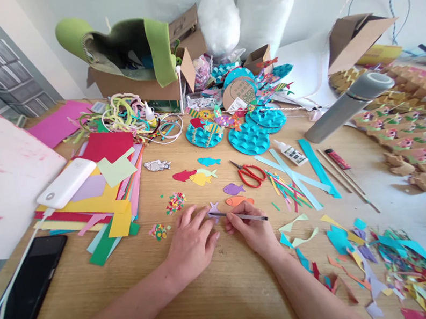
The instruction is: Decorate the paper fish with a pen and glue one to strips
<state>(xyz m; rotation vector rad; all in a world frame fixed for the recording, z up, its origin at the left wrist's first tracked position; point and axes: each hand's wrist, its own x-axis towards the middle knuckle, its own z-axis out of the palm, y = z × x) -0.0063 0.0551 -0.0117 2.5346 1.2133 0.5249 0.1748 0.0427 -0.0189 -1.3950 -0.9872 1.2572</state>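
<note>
My right hand (251, 226) grips a thin dark pen (253, 216), its tip on a small purple paper starfish (214, 210). Beside the starfish, my left hand (192, 242) lies on the wood with its fingers spread, fingertips at the paper's left edge. Above my hands are cut paper fish: a purple one (233, 189), an orange one (239, 201), a yellow one (200, 178), a red one (183, 176) and a blue one (209, 160). Orange-handled scissors (251, 175) rest beyond my right hand. Tiny paper dots (175, 202) form two small piles left of the starfish.
Colored paper sheets (109, 149), a white power bank (66, 184) and a phone (23, 294) are at the left. Glue (291, 152), paper strips (289, 187) and a grey bottle (346, 104) stand or lie rightward. Paper scraps (401, 258) cover the lower right.
</note>
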